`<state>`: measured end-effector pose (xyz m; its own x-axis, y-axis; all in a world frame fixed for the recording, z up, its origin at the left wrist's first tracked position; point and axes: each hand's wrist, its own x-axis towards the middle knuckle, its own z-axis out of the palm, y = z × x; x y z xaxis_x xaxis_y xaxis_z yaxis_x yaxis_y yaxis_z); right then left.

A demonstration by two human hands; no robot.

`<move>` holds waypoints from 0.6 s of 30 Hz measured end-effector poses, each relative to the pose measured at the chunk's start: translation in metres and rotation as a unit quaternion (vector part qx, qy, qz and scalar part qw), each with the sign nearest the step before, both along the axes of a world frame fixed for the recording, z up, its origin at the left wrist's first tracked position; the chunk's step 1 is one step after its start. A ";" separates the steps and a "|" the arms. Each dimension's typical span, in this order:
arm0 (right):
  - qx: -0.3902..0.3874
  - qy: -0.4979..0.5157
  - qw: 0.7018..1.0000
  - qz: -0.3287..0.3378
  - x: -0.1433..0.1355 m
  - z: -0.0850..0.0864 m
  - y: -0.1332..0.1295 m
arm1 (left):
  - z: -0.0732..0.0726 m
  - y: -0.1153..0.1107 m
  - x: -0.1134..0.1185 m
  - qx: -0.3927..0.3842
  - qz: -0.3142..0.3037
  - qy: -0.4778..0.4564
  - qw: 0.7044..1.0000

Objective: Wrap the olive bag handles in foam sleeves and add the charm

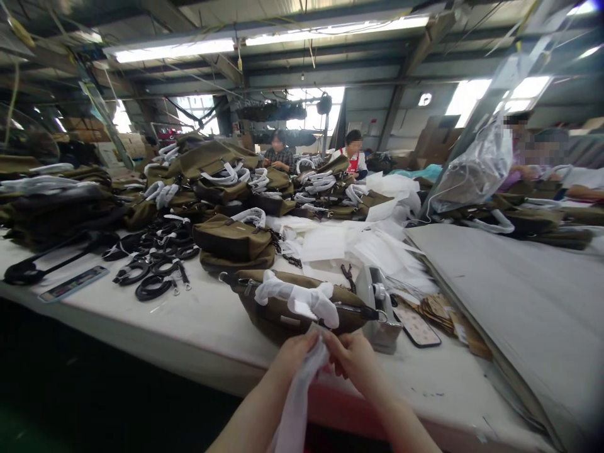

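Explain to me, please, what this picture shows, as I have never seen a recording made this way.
There is no machine here: one camera, worn on a person's head, looks forward and down at their two bare hands. The left hand and right hand hold a long strip of thin, whitish wrapping material at the near edge of a white-covered table. Just beyond lies an olive-green bag with dark trim, its handle wrapped in white. To the left are coiled black straps; to the right, a phone in a patterned case. Similar bags are heaped behind.
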<state>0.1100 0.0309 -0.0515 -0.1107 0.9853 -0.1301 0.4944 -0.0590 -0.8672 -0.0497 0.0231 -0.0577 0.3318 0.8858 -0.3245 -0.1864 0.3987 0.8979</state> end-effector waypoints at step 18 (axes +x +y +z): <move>0.059 0.146 0.984 0.080 -0.008 -0.029 -0.042 | 0.004 -0.053 -0.036 0.162 -0.070 0.105 0.979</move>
